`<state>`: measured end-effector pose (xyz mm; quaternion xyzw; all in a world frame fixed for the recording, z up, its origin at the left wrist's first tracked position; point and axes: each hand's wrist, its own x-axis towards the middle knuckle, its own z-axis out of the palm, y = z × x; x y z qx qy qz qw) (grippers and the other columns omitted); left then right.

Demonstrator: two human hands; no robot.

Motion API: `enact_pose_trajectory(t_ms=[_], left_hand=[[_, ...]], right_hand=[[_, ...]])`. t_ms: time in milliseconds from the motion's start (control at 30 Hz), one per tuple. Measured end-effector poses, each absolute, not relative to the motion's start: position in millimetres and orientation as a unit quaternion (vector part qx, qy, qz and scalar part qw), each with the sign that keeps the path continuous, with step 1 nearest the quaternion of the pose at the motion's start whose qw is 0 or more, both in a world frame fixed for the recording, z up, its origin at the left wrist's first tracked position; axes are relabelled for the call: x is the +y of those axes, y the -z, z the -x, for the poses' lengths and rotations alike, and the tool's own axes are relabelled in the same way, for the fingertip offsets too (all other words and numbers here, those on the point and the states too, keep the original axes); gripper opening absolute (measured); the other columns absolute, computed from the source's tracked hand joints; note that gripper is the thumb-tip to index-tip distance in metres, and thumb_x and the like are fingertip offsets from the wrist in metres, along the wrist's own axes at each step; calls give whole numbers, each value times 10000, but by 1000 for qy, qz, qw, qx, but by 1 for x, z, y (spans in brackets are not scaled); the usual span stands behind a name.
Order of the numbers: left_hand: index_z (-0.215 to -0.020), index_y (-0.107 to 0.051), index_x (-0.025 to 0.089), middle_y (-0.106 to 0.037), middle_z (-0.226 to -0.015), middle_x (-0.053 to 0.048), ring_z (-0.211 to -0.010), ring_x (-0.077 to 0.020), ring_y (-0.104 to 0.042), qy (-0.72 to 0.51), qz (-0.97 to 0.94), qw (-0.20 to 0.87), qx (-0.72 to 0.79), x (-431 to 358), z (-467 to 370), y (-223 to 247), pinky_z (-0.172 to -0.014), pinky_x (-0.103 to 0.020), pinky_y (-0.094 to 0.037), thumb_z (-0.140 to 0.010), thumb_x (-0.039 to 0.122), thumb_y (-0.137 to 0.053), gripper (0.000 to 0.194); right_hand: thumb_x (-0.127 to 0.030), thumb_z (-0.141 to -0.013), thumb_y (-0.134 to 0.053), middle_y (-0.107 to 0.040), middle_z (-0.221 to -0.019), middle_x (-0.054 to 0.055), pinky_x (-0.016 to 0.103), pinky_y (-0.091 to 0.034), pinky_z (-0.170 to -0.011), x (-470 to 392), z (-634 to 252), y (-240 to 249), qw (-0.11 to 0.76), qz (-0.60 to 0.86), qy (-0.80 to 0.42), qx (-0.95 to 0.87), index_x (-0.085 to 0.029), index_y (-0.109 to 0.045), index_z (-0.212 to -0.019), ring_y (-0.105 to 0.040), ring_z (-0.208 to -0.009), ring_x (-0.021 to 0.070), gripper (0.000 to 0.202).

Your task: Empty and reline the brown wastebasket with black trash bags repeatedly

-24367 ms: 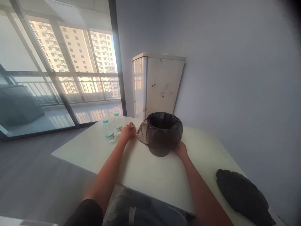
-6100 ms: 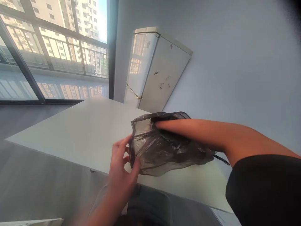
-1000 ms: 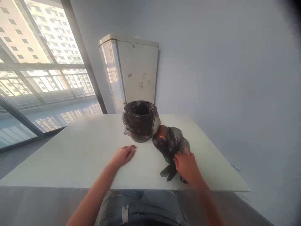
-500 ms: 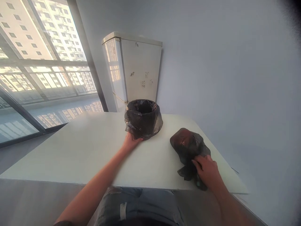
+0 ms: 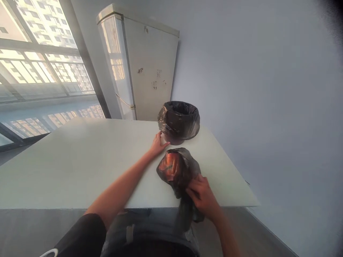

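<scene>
A round bin lined with a black plastic bag (image 5: 179, 123) stands upright near the back of the white table. My left hand (image 5: 158, 144) is at the bin's lower left, thumb and fingers spread apart at its base. In front of the bin, a filled black bag (image 5: 178, 169) shows something orange-red through its thin plastic. My right hand (image 5: 199, 191) grips this bag by its gathered neck, and the loose end hangs over the table's front edge. What is inside the filled bag cannot be made out.
The white table (image 5: 102, 160) spans the view, its front edge close to my body. Behind it stands a white fridge (image 5: 150, 67) with worn marks on its door. Tall windows (image 5: 45, 71) are on the left, and a plain wall (image 5: 241, 89) rises on the right.
The bin has moved right and farther back on the table, with my left hand beside it. My right hand has brought the filled bag leftward, in front of the bin. The view has shifted.
</scene>
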<state>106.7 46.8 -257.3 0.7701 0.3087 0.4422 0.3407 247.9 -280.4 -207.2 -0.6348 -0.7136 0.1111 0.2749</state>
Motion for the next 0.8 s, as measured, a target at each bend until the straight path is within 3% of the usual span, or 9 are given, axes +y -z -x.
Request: enact_pose_trajectory(t_ms=[133,233,333,400,467,567,633,733,800], left_hand=[[-1137,-677,226,-687,-1173,-100,-1005,-246,-673,-445,-746,367,332,45,-10,230,-832,-388,-572,-927,598,-644,428],[-889,-671,210,-663,-839,-47,-787,-190,-616,-470,-718,372,354,33,73,217,-697,-316,-525,-958,616,-589,420],[-771,-606,211,-487,-579,9,-565,-159,-494,-483,-698,388,359,11,120,220,-587,-314,-474,-1015,636,-460,511],[-812,-619,210,-537,-605,-6,-593,-175,-546,-477,-703,396,349,-2,127,226,-636,-348,-518,-1000,656,-482,503],[-944,-667,206,-686,-845,-67,-808,-224,-660,-462,-720,393,336,-12,121,232,-795,-397,-571,-900,652,-670,448],[-1207,-656,227,-682,-1216,-116,-1121,-277,-649,-453,-755,342,329,-18,106,236,-993,-438,-545,-817,569,-813,541],[-1245,-650,236,-664,-1215,-111,-1132,-272,-635,-443,-781,292,328,-17,102,237,-1003,-443,-534,-872,535,-775,494],[-1091,-727,234,-654,-1082,-97,-1034,-256,-634,-419,-813,258,312,-16,101,238,-949,-436,-539,-948,517,-692,319],[-978,-754,233,-633,-1039,-98,-1010,-254,-619,-426,-813,246,311,-16,102,237,-944,-439,-533,-978,521,-643,309]], right_hand=[[-298,-1073,-499,-678,-774,30,405,-339,-825,-236,-184,214,337,600,-116,-717,-241,-616,-791,-517,-888,260,310],[-296,-1056,-478,-646,-753,50,408,-333,-830,-183,-146,218,371,590,-100,-711,-245,-592,-763,-502,-892,272,318],[-334,-982,-534,-560,-753,57,387,-353,-819,-120,-127,218,449,567,-167,-670,-239,-537,-688,-476,-836,255,308],[-427,-969,-546,-537,-774,45,365,-380,-805,-84,-122,219,505,539,-228,-634,-240,-548,-714,-481,-818,239,316],[-533,-980,-517,-520,-759,25,341,-400,-773,-60,-122,224,532,515,-270,-615,-240,-547,-754,-495,-797,225,371],[-628,-969,-516,-509,-735,-4,311,-404,-704,-47,-124,236,553,487,-326,-592,-237,-536,-826,-492,-725,194,416],[-651,-937,-570,-554,-774,-4,301,-414,-701,-48,-126,243,561,466,-362,-582,-230,-566,-908,-512,-728,186,422],[-656,-907,-630,-595,-826,5,296,-432,-732,-52,-129,247,563,441,-396,-576,-218,-605,-931,-539,-772,185,439],[-644,-919,-634,-586,-816,2,292,-425,-734,-53,-131,246,563,433,-408,-574,-213,-619,-892,-528,-770,176,433]])
